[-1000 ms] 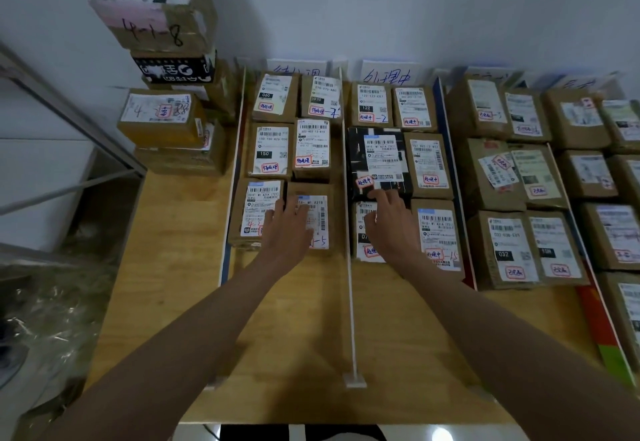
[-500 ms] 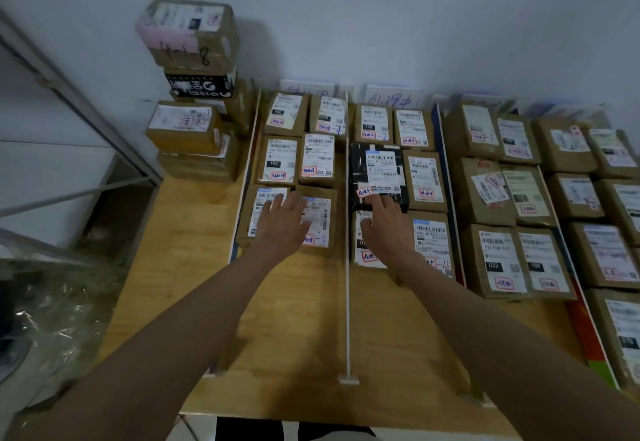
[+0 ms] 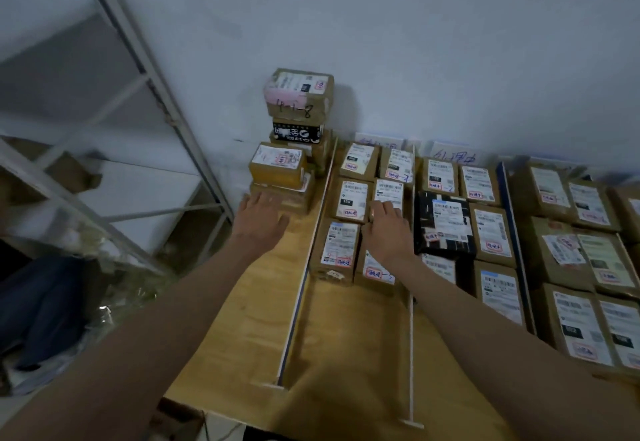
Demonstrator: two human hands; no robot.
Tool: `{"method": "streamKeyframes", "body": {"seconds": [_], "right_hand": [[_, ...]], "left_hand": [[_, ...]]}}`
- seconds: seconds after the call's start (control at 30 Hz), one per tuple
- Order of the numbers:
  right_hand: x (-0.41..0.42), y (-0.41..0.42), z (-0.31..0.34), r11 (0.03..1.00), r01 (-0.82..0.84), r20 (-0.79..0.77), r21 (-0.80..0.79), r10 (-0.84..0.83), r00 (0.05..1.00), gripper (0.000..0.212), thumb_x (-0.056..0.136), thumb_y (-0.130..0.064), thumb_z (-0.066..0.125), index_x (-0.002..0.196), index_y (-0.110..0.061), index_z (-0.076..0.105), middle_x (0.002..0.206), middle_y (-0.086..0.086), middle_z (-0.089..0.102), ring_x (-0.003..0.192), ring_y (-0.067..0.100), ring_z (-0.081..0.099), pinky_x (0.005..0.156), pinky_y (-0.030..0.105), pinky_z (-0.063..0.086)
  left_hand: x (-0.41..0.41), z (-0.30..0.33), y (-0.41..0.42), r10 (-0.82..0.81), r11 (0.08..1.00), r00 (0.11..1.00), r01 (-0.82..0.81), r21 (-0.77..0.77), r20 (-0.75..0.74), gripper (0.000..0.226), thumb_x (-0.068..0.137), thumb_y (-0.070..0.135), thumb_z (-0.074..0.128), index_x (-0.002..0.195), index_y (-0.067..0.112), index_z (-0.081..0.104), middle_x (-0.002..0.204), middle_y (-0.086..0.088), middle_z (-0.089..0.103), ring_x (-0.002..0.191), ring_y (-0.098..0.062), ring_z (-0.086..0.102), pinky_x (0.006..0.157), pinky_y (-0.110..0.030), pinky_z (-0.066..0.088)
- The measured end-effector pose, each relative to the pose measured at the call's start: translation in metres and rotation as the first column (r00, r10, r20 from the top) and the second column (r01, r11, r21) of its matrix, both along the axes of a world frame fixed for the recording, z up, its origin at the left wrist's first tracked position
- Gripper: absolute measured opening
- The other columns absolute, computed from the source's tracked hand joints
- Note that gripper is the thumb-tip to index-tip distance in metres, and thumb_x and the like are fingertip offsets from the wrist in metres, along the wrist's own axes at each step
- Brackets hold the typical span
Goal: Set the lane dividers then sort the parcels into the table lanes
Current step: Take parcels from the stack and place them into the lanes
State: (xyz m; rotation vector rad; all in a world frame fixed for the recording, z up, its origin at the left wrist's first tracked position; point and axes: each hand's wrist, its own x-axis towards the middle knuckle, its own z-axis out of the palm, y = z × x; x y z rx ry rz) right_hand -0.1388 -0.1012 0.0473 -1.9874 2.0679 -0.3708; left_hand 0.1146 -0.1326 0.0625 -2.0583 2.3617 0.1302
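Left hand [image 3: 260,217] shifted toward stacked parcels [image 3: 282,177], fingers extended

Lane dividers [image 3: 304,276]: thin white strips stood on edge, running lengthwise along the table. Parcels [image 3: 349,199]: brown cartons with white labels lay flat in rows between them. 1 stack [image 3: 298,118] stood outside the leftmost divider.

Brown cardboard parcels [image 3: 339,250] with white labels, one black parcel [image 3: 445,229], pale wooden table [image 3: 249,329], white dividers [image 3: 411,336]
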Motion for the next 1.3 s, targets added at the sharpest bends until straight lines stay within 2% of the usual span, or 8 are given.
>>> {"method": "streamKeyframes", "body": {"seconds": [0.17,0.37,0.5,0.67,0.8,1.07,1.2,1.3], "right_hand": [[0.055,-0.022,-0.003,0.999,0.001,-0.006,0.038,0.000,1.000,0.045,0.097,-0.021,0.049,0.140,-0.012,0.042,0.137,0.008,0.047,0.127,0.028,0.044,0.104,0.043,0.042],[0.108,-0.057,-0.009,0.995,0.074,-0.020,0.064,-0.073,0.997,0.041,0.095,-0.019,0.048,0.134,-0.008,0.044,0.129,0.011,0.050,0.119,0.030,0.047,0.097,0.044,0.045],[0.132,-0.084,-0.018,0.987,0.118,0.028,0.110,-0.122,0.992,0.048,0.093,-0.020,0.050,0.139,-0.010,0.041,0.135,0.012,0.048,0.123,0.033,0.047,0.101,0.050,0.042],[0.153,-0.116,-0.024,0.982,0.136,0.075,0.135,-0.147,0.986,0.049,0.092,-0.015,0.053,0.139,-0.011,0.042,0.135,0.012,0.049,0.122,0.032,0.050,0.102,0.047,0.044],[0.161,-0.150,-0.030,0.977,0.127,0.157,0.171,-0.154,0.976,0.044,0.092,-0.014,0.052,0.135,-0.015,0.043,0.130,0.010,0.053,0.116,0.030,0.055,0.094,0.045,0.050],[0.181,-0.195,-0.050,0.967,0.079,0.464,0.242,-0.186,0.866,0.064,0.089,-0.001,0.056,0.147,-0.017,0.035,0.144,0.009,0.049,0.133,0.029,0.047,0.107,0.050,0.045],[0.193,-0.185,-0.058,0.965,0.233,0.510,0.122,-0.263,0.819,0.052,0.092,-0.003,0.051,0.141,-0.015,0.040,0.133,0.008,0.055,0.121,0.026,0.056,0.095,0.046,0.053],[0.196,-0.176,-0.064,0.965,0.232,0.539,0.119,-0.259,0.802,0.046,0.097,-0.013,0.049,0.141,-0.017,0.037,0.124,0.007,0.063,0.107,0.025,0.065,0.083,0.043,0.059]], "left_hand": [[0.052,-0.003,-0.024,0.006,1.000,1.000,-0.006,0.000,-0.030,0.054,0.102,0.044,0.036,0.149,0.018,0.035,0.157,-0.006,0.033,0.144,-0.028,0.029,0.119,-0.046,0.020],[0.096,-0.019,-0.071,-0.031,0.999,0.998,0.032,0.025,-0.057,0.057,0.103,0.046,0.034,0.153,0.018,0.030,0.160,-0.006,0.027,0.148,-0.026,0.022,0.121,-0.044,0.015],[0.113,-0.031,-0.106,-0.054,0.997,0.997,0.057,0.048,-0.061,0.058,0.103,0.048,0.034,0.151,0.017,0.033,0.160,-0.007,0.028,0.148,-0.026,0.023,0.121,-0.046,0.017],[0.119,-0.040,-0.143,-0.062,0.995,0.993,0.069,0.071,-0.102,0.056,0.102,0.047,0.037,0.150,0.018,0.033,0.158,-0.008,0.030,0.145,-0.029,0.028,0.119,-0.049,0.023],[0.113,-0.047,-0.173,-0.033,0.988,0.979,0.062,0.143,-0.199,0.058,0.102,0.046,0.037,0.153,0.019,0.027,0.158,-0.010,0.028,0.142,-0.034,0.031,0.116,-0.055,0.028],[0.095,-0.061,-0.203,0.079,0.973,0.895,0.028,0.231,-0.440,0.061,0.102,0.040,0.045,0.152,0.012,0.026,0.148,-0.016,0.036,0.127,-0.036,0.049,0.103,-0.051,0.042],[0.098,-0.063,-0.203,0.097,0.985,0.840,-0.003,0.175,-0.534,0.058,0.099,0.038,0.050,0.149,0.014,0.032,0.139,-0.016,0.043,0.122,-0.035,0.050,0.098,-0.048,0.045],[0.101,-0.060,-0.206,0.087,0.986,0.828,0.009,0.168,-0.554,0.062,0.098,0.035,0.055,0.150,0.012,0.030,0.143,-0.015,0.042,0.128,-0.032,0.047,0.102,-0.045,0.040]]}}
